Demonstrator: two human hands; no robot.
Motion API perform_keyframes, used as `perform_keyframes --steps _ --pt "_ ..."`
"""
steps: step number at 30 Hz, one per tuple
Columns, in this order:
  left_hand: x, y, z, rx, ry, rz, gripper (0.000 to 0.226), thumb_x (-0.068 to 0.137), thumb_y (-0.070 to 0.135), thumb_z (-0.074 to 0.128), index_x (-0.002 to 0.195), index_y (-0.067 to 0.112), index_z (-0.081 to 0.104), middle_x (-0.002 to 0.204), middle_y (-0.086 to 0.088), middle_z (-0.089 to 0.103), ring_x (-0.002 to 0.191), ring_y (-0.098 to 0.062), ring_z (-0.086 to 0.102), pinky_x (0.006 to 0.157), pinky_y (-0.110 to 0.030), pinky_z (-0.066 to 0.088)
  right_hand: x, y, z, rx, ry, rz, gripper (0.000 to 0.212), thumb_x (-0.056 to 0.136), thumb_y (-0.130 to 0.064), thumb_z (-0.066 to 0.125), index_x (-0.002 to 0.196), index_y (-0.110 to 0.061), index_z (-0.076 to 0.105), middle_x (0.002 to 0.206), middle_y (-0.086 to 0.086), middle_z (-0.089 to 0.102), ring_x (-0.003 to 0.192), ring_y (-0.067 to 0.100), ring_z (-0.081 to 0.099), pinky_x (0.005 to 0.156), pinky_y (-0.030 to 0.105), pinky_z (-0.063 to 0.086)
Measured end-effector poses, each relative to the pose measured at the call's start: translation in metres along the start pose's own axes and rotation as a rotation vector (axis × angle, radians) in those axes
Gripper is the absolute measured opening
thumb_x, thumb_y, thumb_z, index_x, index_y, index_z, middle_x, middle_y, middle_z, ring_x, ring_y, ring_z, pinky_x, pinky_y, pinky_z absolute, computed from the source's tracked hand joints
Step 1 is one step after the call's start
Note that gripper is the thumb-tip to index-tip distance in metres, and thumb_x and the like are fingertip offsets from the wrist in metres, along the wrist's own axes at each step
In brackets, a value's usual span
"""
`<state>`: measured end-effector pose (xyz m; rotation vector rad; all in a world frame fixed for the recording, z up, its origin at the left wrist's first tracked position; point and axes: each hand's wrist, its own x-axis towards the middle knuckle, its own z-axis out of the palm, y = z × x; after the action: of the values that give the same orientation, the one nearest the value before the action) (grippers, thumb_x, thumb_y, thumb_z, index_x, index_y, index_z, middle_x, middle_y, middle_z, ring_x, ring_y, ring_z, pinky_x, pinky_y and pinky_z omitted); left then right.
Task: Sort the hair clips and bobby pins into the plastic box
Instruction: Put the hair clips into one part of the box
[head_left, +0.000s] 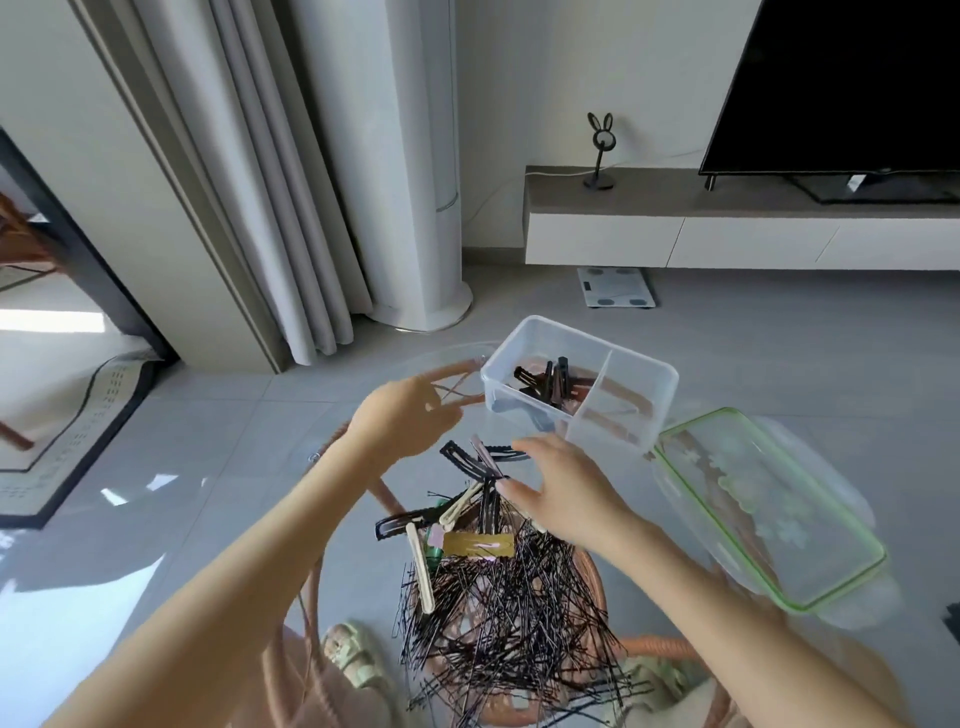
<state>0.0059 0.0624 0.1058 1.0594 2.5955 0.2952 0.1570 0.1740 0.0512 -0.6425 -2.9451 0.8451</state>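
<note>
A clear plastic box (644, 382) with a divider stands on the glass table; its left compartment holds several dark hair clips (545, 382). A big heap of black bobby pins (514, 613) lies near me, with black, cream, pink and gold hair clips (467, 499) at its far edge. My left hand (400, 415) reaches towards the box's left wall with two fingers stretched apart; something thin seems to lie between them, but I cannot make it out. My right hand (561, 493) hovers over the clips, fingers spread, its fingertips touching the black and pink clips.
The box's lid (769, 514), clear with a green rim, lies flat to the right of the heap. The round glass table top (218, 519) rests on a rattan frame. A slipper shows through the glass below. A TV bench, a scale and curtains stand beyond.
</note>
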Motion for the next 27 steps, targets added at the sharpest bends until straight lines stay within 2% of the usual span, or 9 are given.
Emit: perform_keyframes --steps 3,5,11,14,17,19,21,23,27 --pt "-0.028 -0.035 0.029 0.114 -0.144 -0.129 0.065 0.084 0.062 0.046 0.127 0.014 0.054 0.122 -0.002 0.066 0.110 -0.020 0.061 0.094 -0.034 0.050 0.019 -0.008 0.024 -0.138 -0.002 0.049 0.071 0.086 -0.057 0.046 0.140 -0.013 0.031 0.145 0.010 0.038 0.133 0.027 0.035 0.107 0.051 0.033" --pt "-0.040 -0.047 0.048 0.047 -0.180 -0.145 0.077 0.075 0.071 0.047 0.128 0.015 0.052 0.126 -0.004 0.062 0.116 -0.022 0.057 0.099 -0.037 0.047 0.028 -0.015 0.032 -0.249 0.024 0.067 0.070 0.086 -0.059 0.044 0.137 -0.012 0.034 0.141 0.012 0.042 0.130 0.030 0.036 0.105 0.047 0.036" --pt "-0.057 -0.033 0.077 -0.124 -0.030 -0.170 0.075 0.072 0.068 0.058 0.126 0.017 0.051 0.122 -0.011 0.057 0.112 -0.026 0.054 0.088 -0.036 0.049 0.036 -0.027 0.033 -0.305 0.048 0.111 0.059 0.082 -0.057 0.053 0.115 -0.009 0.052 0.124 0.014 0.052 0.118 0.031 0.041 0.092 0.039 0.040" --pt "-0.054 -0.024 0.083 -0.140 0.048 -0.195 0.062 0.075 0.061 0.059 0.112 0.011 0.059 0.107 -0.011 0.065 0.099 -0.027 0.059 0.077 -0.033 0.049 0.036 -0.031 0.032 -0.216 -0.012 0.171 0.053 0.082 -0.052 0.058 0.113 -0.009 0.052 0.116 0.010 0.060 0.112 0.029 0.051 0.091 0.039 0.039" --pt "-0.050 -0.018 0.080 -0.151 -0.010 -0.191 0.046 0.079 0.053 0.061 0.083 0.007 0.063 0.077 -0.007 0.068 0.070 -0.021 0.062 0.054 -0.026 0.045 0.035 -0.034 0.026 -0.111 -0.075 0.215 0.036 0.083 -0.044 0.060 0.089 -0.011 0.051 0.088 0.002 0.060 0.095 0.024 0.060 0.081 0.037 0.036" --pt "-0.049 -0.016 0.075 -0.135 -0.083 -0.173 0.044 0.080 0.049 0.061 0.061 0.010 0.054 0.052 0.000 0.051 0.041 -0.009 0.046 0.038 -0.018 0.030 0.033 -0.036 0.023 -0.051 -0.120 0.236 0.034 0.082 -0.038 0.063 0.071 -0.013 0.043 0.069 -0.001 0.050 0.079 0.023 0.057 0.087 0.040 0.039" --pt "-0.048 -0.015 0.069 -0.149 -0.142 -0.152 0.052 0.081 0.045 0.062 0.046 0.013 0.040 0.038 0.003 0.035 0.027 -0.008 0.028 0.031 -0.014 0.018 0.031 -0.037 0.023 -0.032 -0.137 0.236 0.036 0.082 -0.034 0.063 0.064 -0.013 0.039 0.065 0.000 0.047 0.075 0.024 0.055 0.097 0.043 0.037" --pt "-0.048 -0.015 0.065 -0.188 -0.182 -0.142 0.053 0.080 0.041 0.064 0.045 0.013 0.037 0.033 0.004 0.031 0.024 -0.009 0.023 0.032 -0.014 0.017 0.028 -0.039 0.023 -0.018 -0.124 0.225 0.033 0.084 -0.032 0.061 0.066 -0.012 0.041 0.070 0.004 0.051 0.081 0.027 0.060 0.099 0.043 0.036" --pt "-0.050 -0.017 0.056 -0.222 -0.196 -0.190 0.029 0.075 0.032 0.072 0.065 0.007 0.060 0.041 0.005 0.039 0.031 -0.006 0.031 0.034 -0.014 0.023 0.019 -0.034 0.023 0.073 -0.050 0.189 0.034 0.085 -0.028 0.060 0.058 -0.017 0.042 0.060 -0.002 0.050 0.071 0.022 0.052 0.088 0.039 0.039"
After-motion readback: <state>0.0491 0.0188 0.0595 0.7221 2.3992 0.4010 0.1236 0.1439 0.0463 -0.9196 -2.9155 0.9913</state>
